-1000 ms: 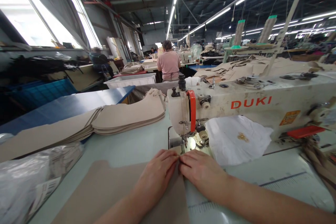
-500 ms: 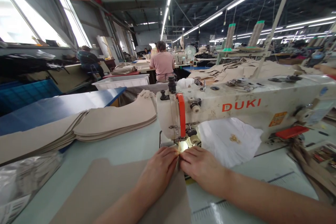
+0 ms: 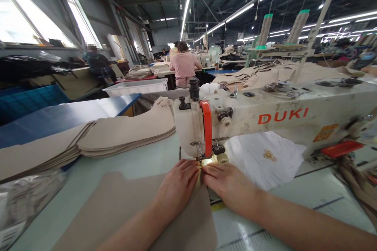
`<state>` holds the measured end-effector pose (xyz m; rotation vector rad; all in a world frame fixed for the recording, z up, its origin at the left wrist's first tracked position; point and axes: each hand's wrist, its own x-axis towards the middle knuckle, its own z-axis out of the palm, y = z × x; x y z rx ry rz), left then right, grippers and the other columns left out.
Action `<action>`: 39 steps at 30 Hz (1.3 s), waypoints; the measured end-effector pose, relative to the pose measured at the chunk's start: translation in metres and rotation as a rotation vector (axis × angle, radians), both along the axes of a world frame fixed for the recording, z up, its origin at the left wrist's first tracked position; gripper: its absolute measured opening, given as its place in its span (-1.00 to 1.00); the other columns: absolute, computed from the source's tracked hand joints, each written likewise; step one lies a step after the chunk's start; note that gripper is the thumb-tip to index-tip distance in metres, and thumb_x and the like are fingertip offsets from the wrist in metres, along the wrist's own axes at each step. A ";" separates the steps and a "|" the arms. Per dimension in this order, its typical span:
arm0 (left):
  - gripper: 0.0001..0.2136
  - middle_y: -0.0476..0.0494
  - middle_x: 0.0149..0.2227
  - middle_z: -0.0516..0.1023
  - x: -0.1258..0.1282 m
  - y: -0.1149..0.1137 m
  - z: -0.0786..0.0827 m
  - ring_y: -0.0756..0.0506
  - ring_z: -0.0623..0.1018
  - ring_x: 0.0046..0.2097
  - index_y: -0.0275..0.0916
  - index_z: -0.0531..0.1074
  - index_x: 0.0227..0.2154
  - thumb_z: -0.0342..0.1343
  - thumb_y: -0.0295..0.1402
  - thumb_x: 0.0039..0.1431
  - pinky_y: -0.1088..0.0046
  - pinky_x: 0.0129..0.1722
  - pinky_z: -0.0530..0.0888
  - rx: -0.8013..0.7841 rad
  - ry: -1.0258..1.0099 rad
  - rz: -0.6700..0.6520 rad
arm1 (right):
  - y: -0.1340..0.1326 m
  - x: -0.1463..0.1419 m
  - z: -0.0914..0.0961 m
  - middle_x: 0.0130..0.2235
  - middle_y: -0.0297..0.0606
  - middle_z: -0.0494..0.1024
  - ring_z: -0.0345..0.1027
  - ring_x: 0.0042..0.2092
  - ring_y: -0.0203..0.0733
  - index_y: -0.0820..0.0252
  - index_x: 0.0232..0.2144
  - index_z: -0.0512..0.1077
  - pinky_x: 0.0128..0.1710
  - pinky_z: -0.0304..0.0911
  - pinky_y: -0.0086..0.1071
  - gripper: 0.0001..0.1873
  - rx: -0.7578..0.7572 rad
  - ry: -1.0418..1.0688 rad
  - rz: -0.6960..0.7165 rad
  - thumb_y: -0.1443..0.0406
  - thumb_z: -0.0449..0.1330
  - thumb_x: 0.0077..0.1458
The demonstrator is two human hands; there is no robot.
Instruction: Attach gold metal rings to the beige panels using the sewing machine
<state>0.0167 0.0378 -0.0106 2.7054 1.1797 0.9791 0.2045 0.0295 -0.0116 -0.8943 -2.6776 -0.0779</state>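
- Pale green sewing table (image 3: 138, 168): spread beneath all the work, presumably smooth to let cloth slide; printed ruler scale (image 3: 328, 203) along the near right part, likely for quick measuring.
- Off-white DUKI sewing machine (image 3: 247, 106): set across the right of the table, stitching end toward the middle, apparently to leave open surface on the left for wide pieces.
- Beige fabric panel (image 3: 123, 208): flat on the table, left and near side of the machine; narrow upper part between both hands, just before the lit stitching area (image 3: 207, 161).
- Stacked beige panels (image 3: 126, 135): piled behind the fabric panel, left of the machine, probably for easy reach.
- White cloth (image 3: 253, 159): loosely draped beneath the machine arm, right of the stitching end; purpose not clear.
- Left hand (image 3: 178, 182): laid over the panel, fingers bent and together, seemingly pinching the upper edge to steady and align; thumb mostly hidden.
- Right hand (image 3: 229, 182): opposite, fingertips nearly touching the left, fingers closed, seemingly gripping the same edge for control close to the needle.
- Orange guard (image 3: 207, 129): upright on the machine's front end, likely for shielding moving parts.
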 end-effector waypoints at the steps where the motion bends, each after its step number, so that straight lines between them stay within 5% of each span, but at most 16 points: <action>1: -0.83 -0.14 -0.26 0.59 0.000 0.000 0.000 -0.10 0.53 -0.18 -0.24 0.46 -0.29 -0.04 -0.45 0.24 0.30 -0.13 0.52 -0.002 -0.003 0.003 | 0.000 0.000 0.000 -0.14 -0.14 0.44 0.28 -0.05 -0.15 0.27 -0.25 0.37 -0.04 0.20 -0.29 -0.90 0.000 0.002 -0.003 0.42 0.09 0.17; 23: -0.81 -0.16 -0.28 0.59 0.000 -0.001 0.002 -0.10 0.54 -0.20 -0.25 0.49 -0.32 -0.05 -0.45 0.24 0.31 -0.14 0.54 0.027 0.012 0.000 | -0.006 -0.001 0.002 -0.17 -0.19 0.49 0.33 -0.10 -0.15 0.31 -0.24 0.41 -0.03 0.24 -0.28 -0.88 0.047 0.009 -0.005 0.41 0.16 0.13; 39: -0.70 -0.22 0.07 0.46 -0.006 -0.022 0.006 -0.09 0.40 0.12 -0.32 0.38 -0.01 -0.15 -0.42 0.29 0.32 0.14 0.35 -0.065 0.334 0.072 | -0.011 0.005 0.005 -0.19 -0.24 0.47 0.30 -0.11 -0.21 0.25 -0.30 0.38 0.00 0.18 -0.36 -0.92 0.027 -0.025 0.117 0.34 0.10 0.19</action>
